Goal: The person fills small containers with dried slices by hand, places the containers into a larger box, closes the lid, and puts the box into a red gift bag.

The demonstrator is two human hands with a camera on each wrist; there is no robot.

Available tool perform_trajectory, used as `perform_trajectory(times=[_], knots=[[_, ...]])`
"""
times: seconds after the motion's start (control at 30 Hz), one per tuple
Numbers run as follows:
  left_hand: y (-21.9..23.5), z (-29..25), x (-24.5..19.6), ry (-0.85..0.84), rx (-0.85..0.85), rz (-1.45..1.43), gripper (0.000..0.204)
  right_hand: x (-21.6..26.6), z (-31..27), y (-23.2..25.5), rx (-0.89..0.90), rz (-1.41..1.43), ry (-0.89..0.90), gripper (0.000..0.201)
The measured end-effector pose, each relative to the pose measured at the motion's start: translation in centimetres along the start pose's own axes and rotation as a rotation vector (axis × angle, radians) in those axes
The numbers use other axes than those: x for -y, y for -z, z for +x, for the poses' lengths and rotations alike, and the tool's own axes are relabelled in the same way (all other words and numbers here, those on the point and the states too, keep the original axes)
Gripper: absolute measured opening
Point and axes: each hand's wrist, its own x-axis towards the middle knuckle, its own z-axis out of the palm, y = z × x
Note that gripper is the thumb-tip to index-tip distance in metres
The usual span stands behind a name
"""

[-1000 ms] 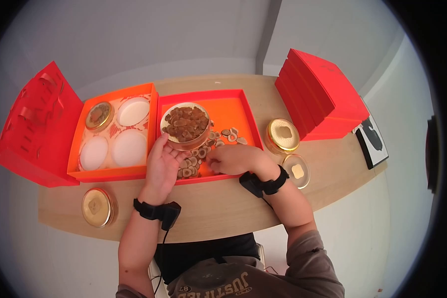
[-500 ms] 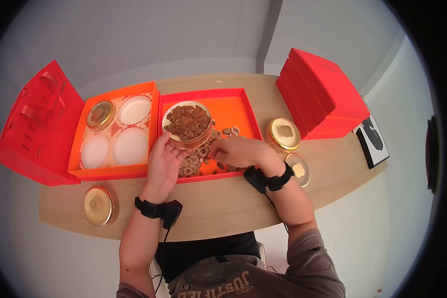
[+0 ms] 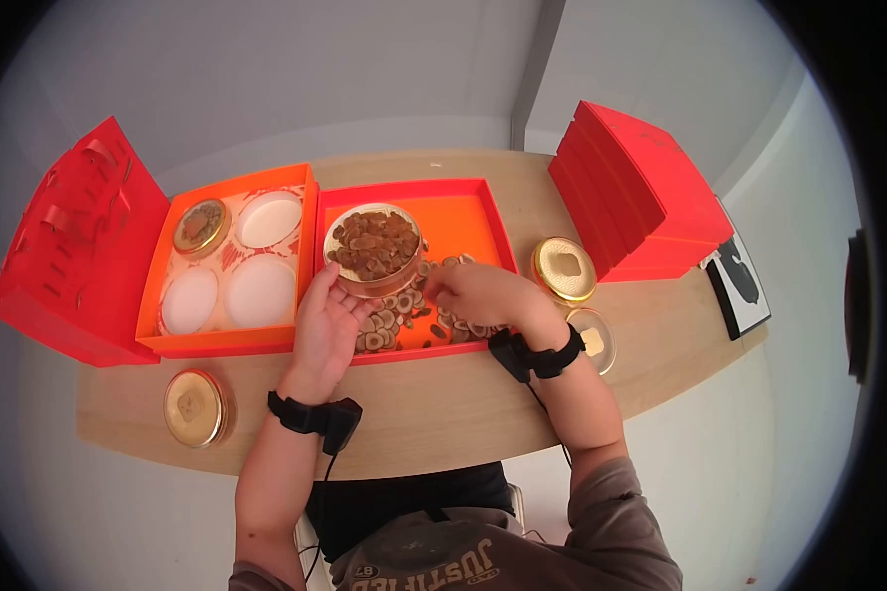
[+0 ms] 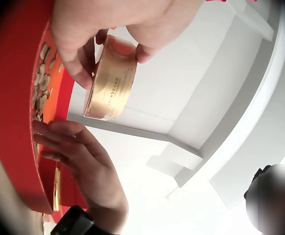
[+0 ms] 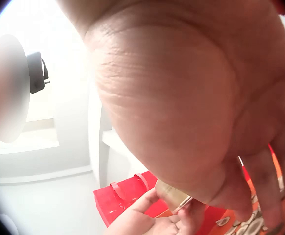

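Note:
My left hand [image 3: 325, 330] grips a round clear jar [image 4: 114, 81] from below, thumb on one side and fingers on the other. Amber-brown chunks [image 3: 373, 243] fill the jar, above a red box lid with an orange inside [image 3: 453, 219]. Dried pale slices with dark rims [image 3: 376, 335] lie scattered in that lid. Over them hovers my right hand [image 3: 488, 295], fingers loosely bent and reaching down to the slices. In the right wrist view, its fingers [image 5: 262, 191] hang apart close over the slices, with nothing visible between them.
Left of the lid stands an orange box [image 3: 227, 345] with round white hollows, one holding a gold-rimmed jar [image 3: 200, 229]. More gold-lidded jars [image 3: 195, 409] [image 3: 564, 271] flank the work, with a clear round lid [image 3: 593, 342] at right. Red boxes [image 3: 626, 187] and a red bag [image 3: 79, 246] stand behind.
My right hand has moved slightly up and right across the slices, and more slices show spread at the lid's near right. My left hand and the jar have hardly moved.

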Motion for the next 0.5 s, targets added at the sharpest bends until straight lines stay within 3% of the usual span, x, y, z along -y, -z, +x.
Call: perform_trajectory(times=[0.03, 0.07, 0.17, 0.33, 0.5], knots=[[-0.1, 0.0, 0.0, -0.003, -0.008, 0.002, 0.041, 1.2, -0.6, 0.4, 0.153, 0.063, -0.12, 0.03], [-0.4, -0.1, 0.0, -0.001, -0.006, 0.005, 0.041, 1.1, -0.3, 0.0, 0.15, 0.066, -0.121, 0.03], [-0.9, -0.2, -0.2, -0.011, -0.046, -0.035, 0.029, -0.4, 1.1, -1.7, 0.113, -0.011, -0.073, 0.029], [-0.7, -0.2, -0.2, -0.009, -0.034, -0.036, 0.031, 0.1, 0.8, -2.5, 0.035, -0.05, 0.186, 0.029], [0.0, 0.0, 0.0, -0.006, 0.005, -0.005, 0.041, -0.1, 1.0, -2.9, 0.073, 0.007, 0.209, 0.027]])
